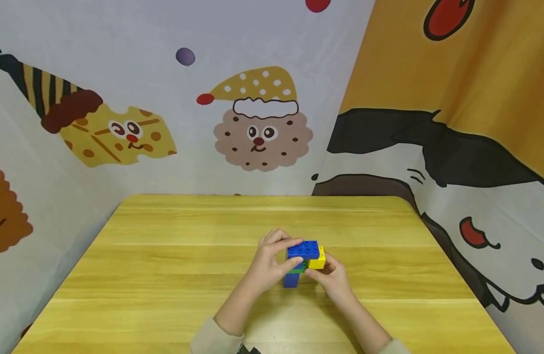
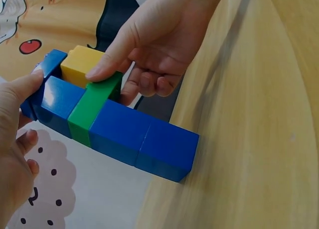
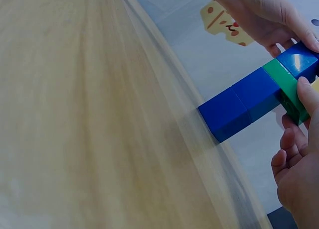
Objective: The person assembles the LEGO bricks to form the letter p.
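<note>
A small tower of toy building bricks stands upright on the table. Two square blue bricks form its lower part, and a green brick lies across them. Above the green sit another blue brick and, beside it, a yellow brick. A long blue brick with studs caps the top. My left hand pinches this top brick, thumb in front and fingers behind. My right hand grips the overhanging green brick, thumb against its end near the yellow, other fingers curled beneath.
The wooden table's far edge meets a cloth backdrop printed with cartoon figures. More printed cloth hangs along the right side.
</note>
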The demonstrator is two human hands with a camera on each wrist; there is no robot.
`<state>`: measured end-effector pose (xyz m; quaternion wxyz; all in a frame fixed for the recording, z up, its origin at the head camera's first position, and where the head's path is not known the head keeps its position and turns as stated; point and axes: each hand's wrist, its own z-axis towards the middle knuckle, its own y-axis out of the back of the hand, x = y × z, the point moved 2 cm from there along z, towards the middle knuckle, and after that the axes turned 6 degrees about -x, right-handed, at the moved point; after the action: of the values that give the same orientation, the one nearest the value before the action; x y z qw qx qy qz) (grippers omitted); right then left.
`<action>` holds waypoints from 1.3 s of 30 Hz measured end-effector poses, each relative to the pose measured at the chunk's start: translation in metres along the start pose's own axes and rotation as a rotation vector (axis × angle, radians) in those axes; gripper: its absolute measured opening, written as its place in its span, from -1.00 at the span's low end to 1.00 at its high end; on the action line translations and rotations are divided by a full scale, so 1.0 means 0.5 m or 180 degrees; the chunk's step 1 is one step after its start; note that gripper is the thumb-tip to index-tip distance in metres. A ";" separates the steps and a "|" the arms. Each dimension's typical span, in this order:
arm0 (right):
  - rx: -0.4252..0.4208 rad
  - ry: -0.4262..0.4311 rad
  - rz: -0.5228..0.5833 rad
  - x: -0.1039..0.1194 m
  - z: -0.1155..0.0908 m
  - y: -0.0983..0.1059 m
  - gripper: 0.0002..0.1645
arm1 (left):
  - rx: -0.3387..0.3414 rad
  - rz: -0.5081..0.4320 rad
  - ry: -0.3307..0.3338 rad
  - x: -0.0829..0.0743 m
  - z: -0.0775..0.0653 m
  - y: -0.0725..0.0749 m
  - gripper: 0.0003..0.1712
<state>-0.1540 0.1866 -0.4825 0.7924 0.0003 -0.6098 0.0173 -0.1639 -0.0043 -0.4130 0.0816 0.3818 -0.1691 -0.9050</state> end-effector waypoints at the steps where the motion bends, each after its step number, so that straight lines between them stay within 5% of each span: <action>1: -0.0006 0.0007 -0.0002 0.000 0.001 -0.001 -0.49 | 0.0002 0.0011 -0.0009 0.002 0.000 0.000 -0.62; 14: -0.0071 0.0052 -0.0146 0.000 0.001 0.001 -0.51 | 0.0037 0.0524 -0.0166 0.002 -0.006 -0.002 -0.57; 29: -0.0142 -0.0111 -0.0184 0.002 -0.002 -0.001 -0.49 | 0.0061 0.0437 0.0028 0.001 -0.006 0.002 -0.60; 39: -0.0104 0.0021 -0.0154 0.003 0.000 -0.002 -0.52 | 0.0084 0.0461 -0.0176 -0.003 -0.002 0.007 -0.62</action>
<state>-0.1536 0.1854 -0.4810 0.7945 0.0020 -0.6072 -0.0118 -0.1623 -0.0072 -0.4114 0.1370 0.3445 -0.2104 -0.9046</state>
